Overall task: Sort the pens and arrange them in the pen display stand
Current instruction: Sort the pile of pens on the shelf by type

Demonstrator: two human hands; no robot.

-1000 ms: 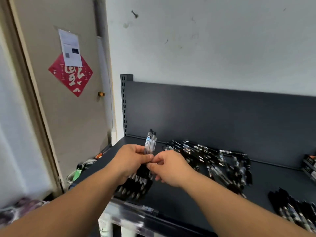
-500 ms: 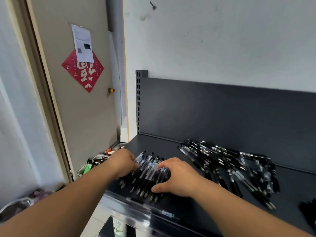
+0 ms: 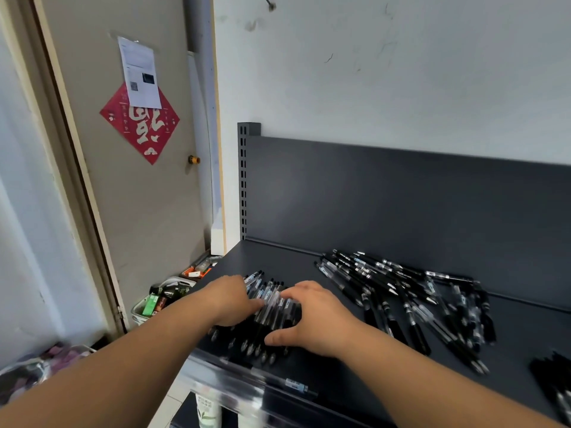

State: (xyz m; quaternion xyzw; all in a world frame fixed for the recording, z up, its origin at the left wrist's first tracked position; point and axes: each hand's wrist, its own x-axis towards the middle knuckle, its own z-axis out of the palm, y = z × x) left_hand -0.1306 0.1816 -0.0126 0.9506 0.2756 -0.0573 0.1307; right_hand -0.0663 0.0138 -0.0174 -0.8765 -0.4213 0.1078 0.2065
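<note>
A tidy row of black pens (image 3: 272,307) lies side by side at the front left of the dark grey shelf (image 3: 278,261). My left hand (image 3: 230,299) rests on the row's left side, fingers spread flat over the pens. My right hand (image 3: 318,319) presses on the row's right side, fingers apart, thumb toward the shelf's front edge. A loose, jumbled pile of black pens (image 3: 401,295) lies to the right of my hands. Another bunch of pens (image 3: 556,384) sits at the far right edge, blurred.
The shelf's dark back panel (image 3: 401,205) rises behind the pens. A clear front rail with a price tag (image 3: 296,385) edges the shelf. Left of it stands a door with a red paper sign (image 3: 140,125), and a basket of small items (image 3: 160,299) sits on the floor.
A second ago both hands held a few pens upright above the row. They lowered onto the row, and now lie flat on the pens.
</note>
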